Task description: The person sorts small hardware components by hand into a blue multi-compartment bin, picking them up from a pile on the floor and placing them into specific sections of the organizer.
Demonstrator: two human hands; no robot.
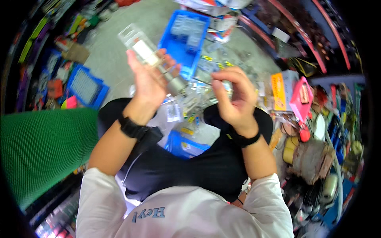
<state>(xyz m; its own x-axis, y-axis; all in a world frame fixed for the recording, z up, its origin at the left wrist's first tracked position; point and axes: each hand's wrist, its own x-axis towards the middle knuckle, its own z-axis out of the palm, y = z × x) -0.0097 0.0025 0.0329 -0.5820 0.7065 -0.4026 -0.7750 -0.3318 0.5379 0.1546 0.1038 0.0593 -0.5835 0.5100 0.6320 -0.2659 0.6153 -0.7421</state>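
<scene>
My left hand point(148, 80) is palm up in front of my knees, holding a clear plastic package point(125, 34) with a white label. A grey metal hole saw or similar cylindrical bit point(176, 85) lies over the fingers of that hand, its shank towards the package. Whether the bit sits inside the package is too blurred to tell. To the right, my right hand point(236, 95) pinches a thin dark rod point(204, 81) between thumb and forefinger. The rod points left towards the bit, apart from it.
A blue plastic bin point(178, 56) holding clear cases stands ahead on the floor. Small packaged items point(205, 64) lie scattered nearby. Another blue bin point(186, 147) is between my legs. Green mesh point(50, 145) rises at left; a box point(281, 90) and wire spools point(309, 160) crowd the right.
</scene>
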